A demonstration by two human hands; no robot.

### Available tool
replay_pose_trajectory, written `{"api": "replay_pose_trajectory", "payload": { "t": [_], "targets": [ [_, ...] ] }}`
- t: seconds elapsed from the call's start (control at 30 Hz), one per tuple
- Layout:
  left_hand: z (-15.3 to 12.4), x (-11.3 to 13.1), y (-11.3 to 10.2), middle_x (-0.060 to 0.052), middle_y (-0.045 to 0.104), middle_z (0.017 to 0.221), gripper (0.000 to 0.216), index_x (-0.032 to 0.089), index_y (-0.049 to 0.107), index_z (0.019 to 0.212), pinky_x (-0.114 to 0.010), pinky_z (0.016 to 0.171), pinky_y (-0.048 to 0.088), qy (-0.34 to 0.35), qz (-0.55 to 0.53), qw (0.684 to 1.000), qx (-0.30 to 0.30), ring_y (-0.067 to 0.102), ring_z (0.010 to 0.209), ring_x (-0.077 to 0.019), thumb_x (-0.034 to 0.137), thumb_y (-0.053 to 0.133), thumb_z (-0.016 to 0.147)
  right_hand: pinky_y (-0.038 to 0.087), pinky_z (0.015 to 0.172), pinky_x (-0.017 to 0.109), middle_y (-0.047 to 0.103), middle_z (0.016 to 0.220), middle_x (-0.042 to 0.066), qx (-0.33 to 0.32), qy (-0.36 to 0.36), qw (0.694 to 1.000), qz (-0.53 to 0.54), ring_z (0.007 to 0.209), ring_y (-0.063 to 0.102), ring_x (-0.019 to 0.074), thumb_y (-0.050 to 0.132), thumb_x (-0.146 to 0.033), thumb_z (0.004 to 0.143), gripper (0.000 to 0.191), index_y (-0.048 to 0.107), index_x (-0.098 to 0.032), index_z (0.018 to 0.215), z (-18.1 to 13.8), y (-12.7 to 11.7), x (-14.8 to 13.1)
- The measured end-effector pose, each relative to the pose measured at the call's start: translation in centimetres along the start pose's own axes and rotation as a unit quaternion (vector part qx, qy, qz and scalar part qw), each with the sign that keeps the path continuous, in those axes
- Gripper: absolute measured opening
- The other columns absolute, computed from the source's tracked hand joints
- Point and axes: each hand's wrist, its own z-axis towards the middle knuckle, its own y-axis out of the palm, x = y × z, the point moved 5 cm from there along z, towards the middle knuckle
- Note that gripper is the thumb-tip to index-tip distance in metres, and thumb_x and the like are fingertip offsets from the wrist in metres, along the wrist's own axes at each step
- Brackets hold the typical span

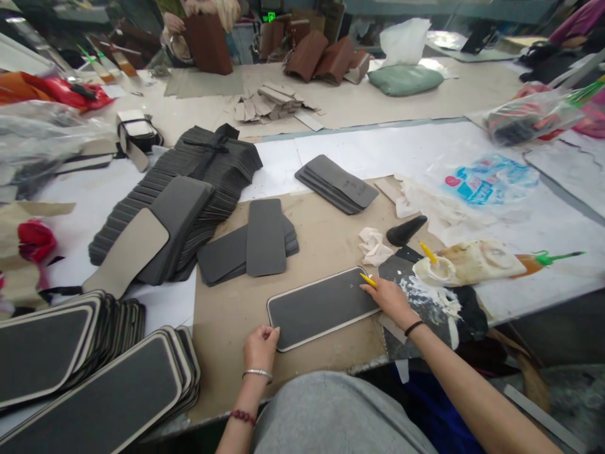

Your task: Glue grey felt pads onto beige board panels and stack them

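In front of me a dark grey rounded panel with a pale border [316, 310] lies flat on the brown board [227, 353]. My left hand [261, 348] is closed at its lower left corner, thumb and fingers pinching the edge. Over the panel's right end, my right hand [388, 301] grips a yellow pointed tool [368, 280], its tip near the upper right corner. Whether it is a brush or a stick I cannot tell. Just behind the panel, a few plain dark grey pieces [266, 239] lie overlapped.
Stacked bordered panels [101, 391] fill the lower left, below a long pile of grey pieces [155, 195]. On the right are a white-smeared pad [425, 296], a glue-crusted bottle [486, 261] and a black cone [405, 231]. Across the table, a person's hands hold a brown piece [208, 44].
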Motion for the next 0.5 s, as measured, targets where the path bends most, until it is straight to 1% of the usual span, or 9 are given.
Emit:
{"api": "replay_pose_trajectory", "payload": {
  "t": [0.13, 0.33, 0.5],
  "targets": [
    [0.02, -0.14, 0.11, 0.000, 0.056, 0.048, 0.021, 0.019, 0.053, 0.051, -0.027, 0.055, 0.037, -0.004, -0.003, 1.000, 0.006, 0.054, 0.053, -0.0165, 0.036, 0.052, 0.063, 0.035, 0.057, 0.026, 0.067, 0.082, 0.009, -0.012, 0.009, 1.000, 0.001, 0.079, 0.063, 0.0235, 0.040, -0.048, 0.085, 0.034, 0.059, -0.020, 0.092, 0.33, 0.23, 0.20],
    [0.26, -0.52, 0.38, 0.000, 0.057, 0.049, 0.020, 0.019, 0.053, 0.051, -0.026, 0.054, 0.037, -0.012, 0.002, 1.000, 0.013, 0.055, 0.052, -0.0158, 0.035, 0.052, 0.064, 0.036, 0.057, 0.026, 0.067, 0.083, 0.010, -0.024, -0.001, 1.000, -0.012, 0.079, 0.063, 0.0243, 0.039, -0.048, 0.086, 0.037, 0.060, -0.020, 0.097, 0.65, 0.48, 0.15],
    [0.16, -0.40, 0.29, 0.000, 0.058, 0.052, 0.020, 0.019, 0.055, 0.054, -0.026, 0.055, 0.039, -0.011, 0.010, 1.000, 0.011, 0.057, 0.055, -0.0170, 0.035, 0.053, 0.065, 0.037, 0.058, 0.025, 0.067, 0.085, 0.010, -0.023, 0.008, 1.000, -0.005, 0.080, 0.063, 0.0225, 0.041, -0.046, 0.086, 0.035, 0.060, -0.021, 0.101, 0.46, 0.23, 0.07]
  ]
}}
